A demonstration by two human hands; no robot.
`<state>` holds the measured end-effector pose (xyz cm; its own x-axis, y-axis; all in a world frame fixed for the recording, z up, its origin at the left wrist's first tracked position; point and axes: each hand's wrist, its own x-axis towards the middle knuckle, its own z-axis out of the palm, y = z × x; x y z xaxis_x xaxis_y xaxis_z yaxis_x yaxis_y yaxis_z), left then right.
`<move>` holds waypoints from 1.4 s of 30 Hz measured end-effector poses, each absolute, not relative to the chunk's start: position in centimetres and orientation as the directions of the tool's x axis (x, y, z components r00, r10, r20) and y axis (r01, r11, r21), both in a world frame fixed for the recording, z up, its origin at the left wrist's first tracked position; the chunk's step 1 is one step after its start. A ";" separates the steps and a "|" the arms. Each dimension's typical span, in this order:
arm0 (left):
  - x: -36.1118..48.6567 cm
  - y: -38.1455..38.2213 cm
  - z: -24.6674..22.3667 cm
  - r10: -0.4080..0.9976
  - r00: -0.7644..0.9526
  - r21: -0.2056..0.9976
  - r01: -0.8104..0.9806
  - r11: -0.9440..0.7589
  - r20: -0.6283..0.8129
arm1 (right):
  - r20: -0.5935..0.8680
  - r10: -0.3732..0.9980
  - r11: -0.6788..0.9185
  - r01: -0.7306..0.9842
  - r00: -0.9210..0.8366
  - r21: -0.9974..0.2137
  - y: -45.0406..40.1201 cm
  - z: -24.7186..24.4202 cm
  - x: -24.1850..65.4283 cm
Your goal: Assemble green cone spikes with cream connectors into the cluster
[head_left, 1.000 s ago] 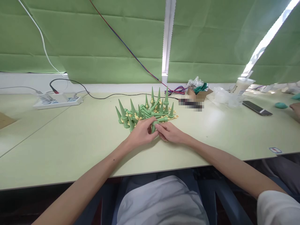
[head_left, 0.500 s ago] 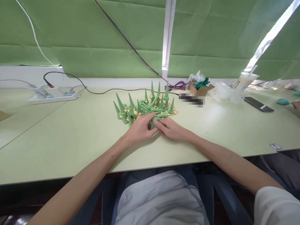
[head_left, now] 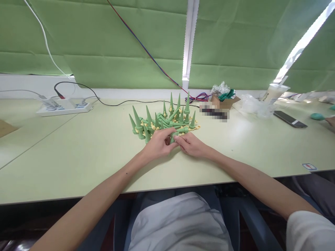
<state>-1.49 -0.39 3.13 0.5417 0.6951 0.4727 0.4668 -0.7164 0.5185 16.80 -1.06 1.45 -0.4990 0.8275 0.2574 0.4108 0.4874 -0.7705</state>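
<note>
Between my hands is a green plastic plant watering spike (head_left: 172,137), tilted, with its wide end up and partly covered by fingers. My left hand (head_left: 159,143) is closed around it from the left. From the right, my right hand (head_left: 193,144) pinches at its side, thumb on top; whether a small part is also in those fingers cannot be seen. Just beyond the hands is a cluster of several more green watering spikes (head_left: 149,116). Many stand point up with small yellow valves (head_left: 153,125) at their bases, while others lie on their sides.
A power strip (head_left: 65,109) with plugs sits at the back left. Further right are a blurred dark object (head_left: 214,112), a small cardboard box (head_left: 225,102), a plastic cup (head_left: 274,92), a clear bag (head_left: 250,103) and a phone (head_left: 290,119). The table edge (head_left: 183,188) runs near my body.
The whole view has shifted slightly. Both hands keep nearly the same grip on the watering spike, with only small finger movement.
</note>
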 end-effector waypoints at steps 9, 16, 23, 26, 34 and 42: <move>-1.5 -0.4 3.2 0.709 0.514 0.517 0.487 -0.704 0.482 | 0.278 0.836 0.489 0.411 -0.474 -0.769 -1.4 2.1 16.5; -1.3 -0.6 3.4 0.746 0.476 0.595 0.456 -0.662 0.466 | 0.340 0.826 0.526 0.400 -0.449 -0.751 -1.5 2.3 16.5; -1.3 -0.7 3.4 0.754 0.495 0.673 0.380 -0.635 0.432 | 0.381 0.825 0.541 0.387 -0.418 -0.747 -1.5 2.3 16.6; -1.4 -0.7 3.4 0.757 0.507 0.684 0.376 -0.625 0.413 | 0.377 0.826 0.536 0.378 -0.418 -0.755 -1.4 2.0 16.6; -1.4 -0.5 3.2 0.740 0.514 0.635 0.409 -0.655 0.433 | 0.407 0.817 0.557 0.377 -0.408 -0.740 -1.0 1.4 16.8; -1.5 -0.4 3.0 0.732 0.517 0.616 0.417 -0.668 0.444 | 0.353 0.839 0.500 0.331 -0.414 -0.800 -1.3 1.7 16.6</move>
<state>-1.55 -0.41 2.96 0.5169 0.7319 0.4440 0.4172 -0.6683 0.6159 16.56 -1.30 1.66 -0.4139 0.8390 0.3532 0.3308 0.5001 -0.8003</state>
